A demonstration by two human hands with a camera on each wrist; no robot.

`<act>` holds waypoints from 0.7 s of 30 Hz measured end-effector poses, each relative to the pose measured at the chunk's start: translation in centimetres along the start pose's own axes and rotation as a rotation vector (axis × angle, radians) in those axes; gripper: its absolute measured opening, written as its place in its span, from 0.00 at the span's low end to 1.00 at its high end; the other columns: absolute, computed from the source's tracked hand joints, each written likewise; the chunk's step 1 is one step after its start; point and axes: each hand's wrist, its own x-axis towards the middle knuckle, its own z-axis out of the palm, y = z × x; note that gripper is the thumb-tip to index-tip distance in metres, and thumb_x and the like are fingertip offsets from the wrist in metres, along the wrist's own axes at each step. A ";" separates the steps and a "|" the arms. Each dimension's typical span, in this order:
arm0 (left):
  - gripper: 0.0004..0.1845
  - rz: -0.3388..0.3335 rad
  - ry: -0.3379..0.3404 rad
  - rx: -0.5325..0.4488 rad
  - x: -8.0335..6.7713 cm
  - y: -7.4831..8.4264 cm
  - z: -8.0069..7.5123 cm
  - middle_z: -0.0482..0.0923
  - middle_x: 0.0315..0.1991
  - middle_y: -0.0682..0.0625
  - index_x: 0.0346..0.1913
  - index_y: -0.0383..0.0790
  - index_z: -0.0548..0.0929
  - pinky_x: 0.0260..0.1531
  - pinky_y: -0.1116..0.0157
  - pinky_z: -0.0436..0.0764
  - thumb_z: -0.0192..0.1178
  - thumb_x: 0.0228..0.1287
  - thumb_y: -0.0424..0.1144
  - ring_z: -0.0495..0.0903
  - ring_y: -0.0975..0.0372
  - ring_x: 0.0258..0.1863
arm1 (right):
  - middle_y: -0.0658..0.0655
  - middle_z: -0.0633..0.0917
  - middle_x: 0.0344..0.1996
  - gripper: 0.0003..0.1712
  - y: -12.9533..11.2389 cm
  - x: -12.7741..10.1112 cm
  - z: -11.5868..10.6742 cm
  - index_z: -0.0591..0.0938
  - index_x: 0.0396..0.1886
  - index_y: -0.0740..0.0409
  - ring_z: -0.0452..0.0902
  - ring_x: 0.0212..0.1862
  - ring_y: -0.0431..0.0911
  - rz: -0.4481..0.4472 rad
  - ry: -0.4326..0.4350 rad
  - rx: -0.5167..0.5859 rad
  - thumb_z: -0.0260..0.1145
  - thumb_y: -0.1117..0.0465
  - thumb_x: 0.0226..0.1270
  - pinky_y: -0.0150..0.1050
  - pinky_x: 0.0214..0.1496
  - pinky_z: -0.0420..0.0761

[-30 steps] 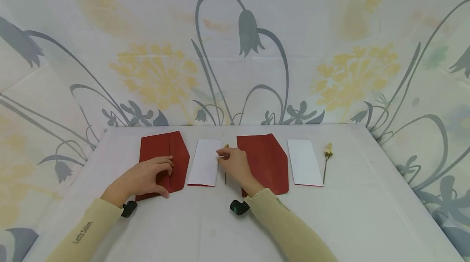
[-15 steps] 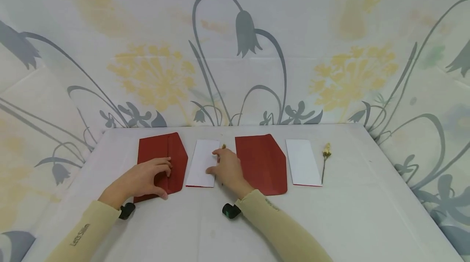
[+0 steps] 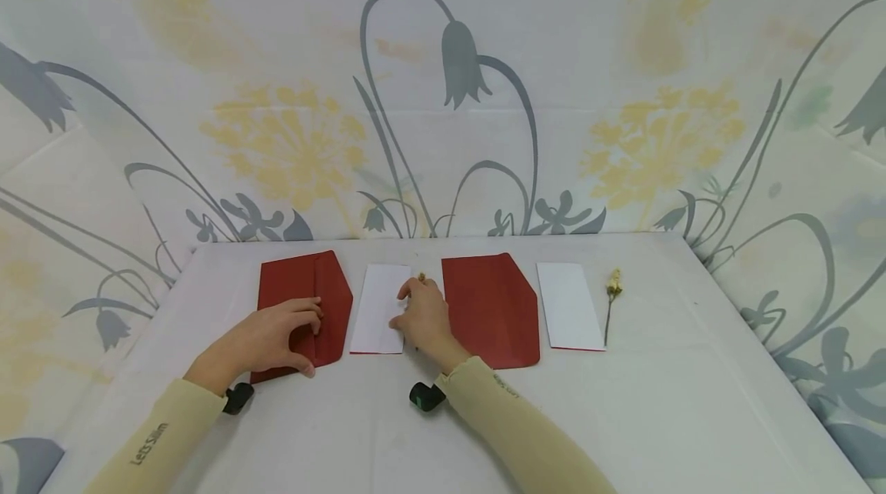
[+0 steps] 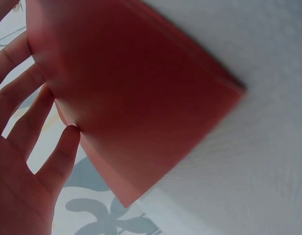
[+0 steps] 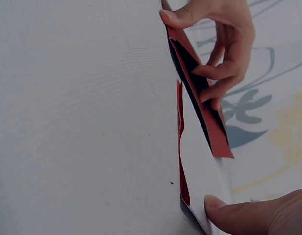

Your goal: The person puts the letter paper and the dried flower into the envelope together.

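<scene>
My left hand (image 3: 284,336) lies over the left red envelope (image 3: 286,278). In the right wrist view its curled fingers hold the pocket's edge up, and the envelope's mouth (image 5: 190,68) gapes. The left wrist view shows the bowed red paper (image 4: 141,88) against the fingertips. My right hand (image 3: 427,321) is at the right edge of a folded white card (image 3: 376,317) with red inside. Its thumb rests on the card near that edge; whether other fingers pinch the card is hidden. A dried flower (image 3: 421,277) peeks out behind this hand, which covers most of its stem.
A second red envelope (image 3: 491,309) lies right of my right hand. Beyond it are another white folded card (image 3: 569,305) and a dried flower (image 3: 613,284). The table (image 3: 657,417) has a white cloth, with a flower-printed cloth (image 3: 304,140) behind it.
My right hand has come slightly left and down onto the card's edge, its thumb now showing on the card. The left hand stays on the envelope.
</scene>
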 end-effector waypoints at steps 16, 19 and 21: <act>0.28 0.006 0.005 0.005 0.0 0.1 0.0 0.71 0.66 0.42 0.41 0.52 0.82 0.51 0.53 0.82 0.79 0.39 0.61 0.69 0.47 0.66 | 0.55 0.75 0.41 0.19 0.4 0.1 0.0 0.80 0.38 0.56 0.74 0.31 0.43 0.041 -0.008 0.100 0.80 0.68 0.47 0.36 0.32 0.75; 0.28 0.010 0.012 0.005 0.0 0.1 0.0 0.72 0.66 0.43 0.41 0.52 0.82 0.51 0.53 0.81 0.79 0.39 0.61 0.69 0.47 0.66 | 0.57 0.72 0.47 0.25 0.1 0.0 0.4 0.78 0.40 0.55 0.74 0.33 0.45 0.035 -0.009 0.088 0.83 0.65 0.44 0.36 0.35 0.77; 0.28 0.013 0.017 0.002 -0.1 0.1 0.0 0.72 0.66 0.43 0.41 0.52 0.82 0.51 0.53 0.81 0.80 0.39 0.61 0.70 0.48 0.66 | 0.58 0.70 0.50 0.27 -0.1 0.0 0.8 0.77 0.41 0.55 0.75 0.33 0.46 0.031 -0.007 0.073 0.84 0.64 0.43 0.36 0.37 0.78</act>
